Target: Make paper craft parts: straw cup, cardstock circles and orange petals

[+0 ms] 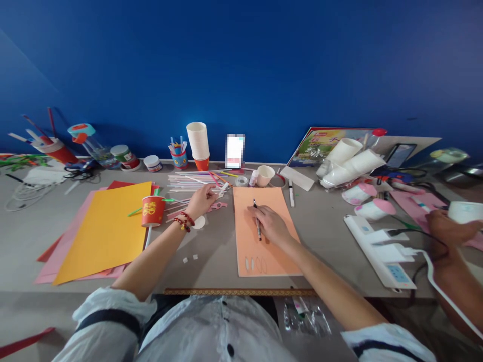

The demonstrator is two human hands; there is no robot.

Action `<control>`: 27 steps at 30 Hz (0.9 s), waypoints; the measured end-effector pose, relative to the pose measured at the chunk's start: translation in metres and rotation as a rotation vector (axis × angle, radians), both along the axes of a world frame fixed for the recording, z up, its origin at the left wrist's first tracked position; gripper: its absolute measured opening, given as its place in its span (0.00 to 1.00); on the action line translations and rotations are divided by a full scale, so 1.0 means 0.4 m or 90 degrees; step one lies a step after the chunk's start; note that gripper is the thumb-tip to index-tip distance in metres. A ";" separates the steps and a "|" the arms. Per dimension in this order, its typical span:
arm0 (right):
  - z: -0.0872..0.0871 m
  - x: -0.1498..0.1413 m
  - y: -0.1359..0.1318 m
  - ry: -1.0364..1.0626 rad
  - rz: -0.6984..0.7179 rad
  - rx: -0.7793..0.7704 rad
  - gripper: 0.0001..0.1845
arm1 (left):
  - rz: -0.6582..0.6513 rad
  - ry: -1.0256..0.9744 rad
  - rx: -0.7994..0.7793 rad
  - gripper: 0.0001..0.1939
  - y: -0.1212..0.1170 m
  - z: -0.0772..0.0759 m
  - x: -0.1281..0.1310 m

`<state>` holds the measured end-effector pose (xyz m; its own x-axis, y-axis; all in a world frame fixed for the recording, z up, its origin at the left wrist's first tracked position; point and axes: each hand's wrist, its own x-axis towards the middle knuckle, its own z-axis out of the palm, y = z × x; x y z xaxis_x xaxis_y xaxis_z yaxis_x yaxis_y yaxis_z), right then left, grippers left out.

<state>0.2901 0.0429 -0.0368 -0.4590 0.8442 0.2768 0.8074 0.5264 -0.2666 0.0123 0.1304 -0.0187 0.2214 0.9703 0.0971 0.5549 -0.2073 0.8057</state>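
My right hand [272, 224] is over the orange paper [245, 241], its fingers closed round a marker pen [258, 229] with a dark tip pointing away from me. Near the paper's lower edge are several small oval shapes [252, 264], two of them whitish and the others only outlined. To the left of the paper, my left hand [203, 200], with beaded bracelets at the wrist, has its fingertips pinched at a small white cylindrical piece [224, 189]. Just below that hand lie a white paper disc [198, 222] and a pink cut-out [218, 205].
Coloured sheets [109, 226] and a red paper cup [152, 211] lie at left. Thin sticks [184, 182], stacked cups [198, 141] and a phone [234, 152] stand toward the blue wall. At right are a power strip [379, 251] and another person's hand [449, 229] holding a white cup.
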 end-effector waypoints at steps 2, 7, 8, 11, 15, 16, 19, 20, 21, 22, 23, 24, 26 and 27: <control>-0.001 0.002 0.000 0.001 -0.008 0.010 0.23 | -0.004 -0.053 -0.024 0.20 -0.006 -0.009 0.000; -0.001 0.018 -0.006 0.013 -0.039 0.027 0.22 | -0.012 -0.152 -0.081 0.20 -0.019 -0.027 0.001; -0.002 0.024 -0.007 0.021 -0.050 0.026 0.22 | -0.015 -0.163 -0.091 0.20 -0.020 -0.029 0.002; -0.007 0.040 -0.010 0.062 -0.077 0.013 0.24 | -0.028 -0.179 -0.119 0.18 -0.022 -0.031 0.003; -0.010 0.052 -0.011 0.110 -0.094 -0.015 0.29 | -0.059 -0.150 -0.145 0.16 -0.021 -0.022 0.003; -0.009 0.053 -0.012 0.118 -0.094 -0.014 0.29 | -0.067 -0.134 -0.146 0.16 -0.023 -0.019 0.003; -0.007 0.053 -0.015 0.137 -0.089 -0.004 0.28 | -0.093 -0.072 -0.127 0.18 -0.040 -0.013 0.005; -0.007 0.052 -0.016 0.146 -0.090 -0.004 0.28 | -0.102 -0.050 -0.114 0.19 -0.050 -0.014 0.007; -0.007 0.051 -0.017 0.158 -0.091 -0.007 0.27 | -0.110 -0.028 -0.100 0.20 -0.061 -0.015 0.012; -0.007 0.050 -0.017 0.171 -0.091 -0.010 0.28 | -0.116 -0.006 -0.085 0.19 -0.073 -0.018 0.017; -0.007 0.049 -0.017 0.185 -0.091 -0.015 0.27 | -0.121 0.016 -0.072 0.19 -0.083 -0.022 0.024; -0.008 0.047 -0.017 0.199 -0.090 -0.020 0.27 | -0.123 0.037 -0.059 0.19 -0.092 -0.026 0.030; -0.008 0.045 -0.017 0.224 -0.089 -0.039 0.26 | -0.122 0.077 -0.039 0.20 -0.102 -0.033 0.043; -0.008 0.043 -0.017 0.235 -0.090 -0.053 0.25 | -0.117 0.095 -0.031 0.20 -0.103 -0.035 0.047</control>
